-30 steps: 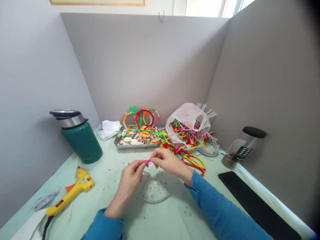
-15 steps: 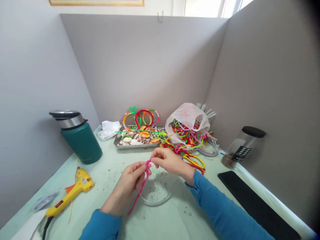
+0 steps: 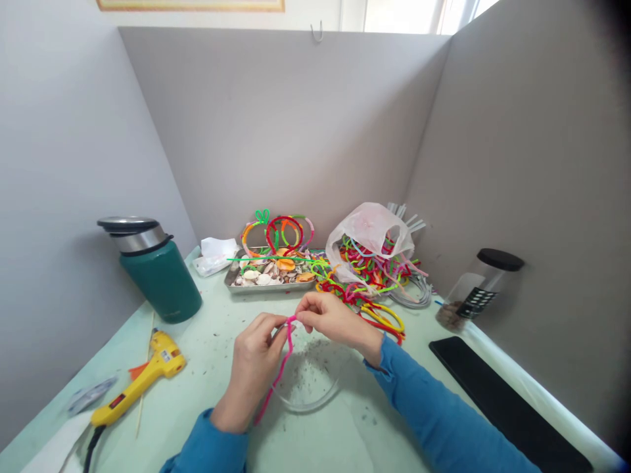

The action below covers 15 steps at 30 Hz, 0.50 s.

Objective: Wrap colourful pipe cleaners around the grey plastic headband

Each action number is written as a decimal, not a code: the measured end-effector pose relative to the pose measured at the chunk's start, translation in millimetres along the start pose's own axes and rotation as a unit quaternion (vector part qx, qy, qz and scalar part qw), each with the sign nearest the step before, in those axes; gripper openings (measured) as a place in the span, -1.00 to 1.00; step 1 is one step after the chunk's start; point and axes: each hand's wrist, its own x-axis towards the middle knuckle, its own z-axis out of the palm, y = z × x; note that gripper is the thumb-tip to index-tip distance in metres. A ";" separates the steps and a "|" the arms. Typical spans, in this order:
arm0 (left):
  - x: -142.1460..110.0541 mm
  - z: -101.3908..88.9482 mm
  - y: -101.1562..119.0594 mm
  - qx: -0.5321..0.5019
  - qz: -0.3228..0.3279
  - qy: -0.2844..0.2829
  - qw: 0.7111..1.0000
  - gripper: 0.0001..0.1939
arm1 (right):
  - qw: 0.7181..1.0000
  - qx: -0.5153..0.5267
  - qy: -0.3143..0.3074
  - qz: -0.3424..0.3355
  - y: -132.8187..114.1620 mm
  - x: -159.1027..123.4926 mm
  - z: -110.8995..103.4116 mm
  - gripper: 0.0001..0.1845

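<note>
At centre, your left hand [image 3: 252, 358] and right hand [image 3: 329, 319] pinch a largely unwound fuzzy pink wire [image 3: 281, 372]; the clear plastic hoop [image 3: 309, 407] looks mostly bare.

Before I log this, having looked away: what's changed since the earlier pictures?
The fuzzy pink strand, poking past the bare left hand a second ago, now hangs toward the wearer; the clear plastic ring sits slightly lower. The bare right hand pinching the strand and the yellow glue gun stayed put.

Three flat grey partition panels [image 3: 276, 131] stand to your left, front and right, bordering a pale green tabletop [image 3: 305, 450]. Above, you see a white wall [image 3: 310, 13] and a bright, pale-framed window [image 3: 399, 14]; diagonal shadow darkens the front panel's right.
</note>
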 end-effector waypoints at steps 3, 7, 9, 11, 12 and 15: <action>0.3 0.6 0.9 -0.040 -0.026 -0.011 0.999 -0.85 | 1.000 -0.006 0.003 -0.002 -1.4 -0.7 -0.9 -0.94; 0.5 1.9 -1.0 -0.143 -0.125 -0.039 0.981 -0.80 | 1.000 -0.010 -0.001 -0.001 -2.4 -1.8 -1.1 -0.94; 0.8 1.7 -3.0 -0.195 -0.182 -0.060 0.962 -0.79 | 1.000 -0.012 -0.002 0.000 -2.6 -2.3 -0.9 -0.94; 1.5 1.1 -4.9 -0.234 -0.230 -0.083 0.941 -0.76 | 1.000 -0.016 -0.001 -0.001 -2.0 -2.6 -0.6 -0.93; 2.0 0.7 -5.6 -0.252 -0.253 -0.093 0.929 -0.73 | 1.000 -0.018 -0.001 -0.003 -1.5 -2.6 -0.5 -0.93; 3.8 -0.1 -6.4 -0.319 -0.316 -0.120 0.886 -0.66 | 1.000 -0.019 -0.009 -0.008 0.8 -2.0 -0.4 -0.92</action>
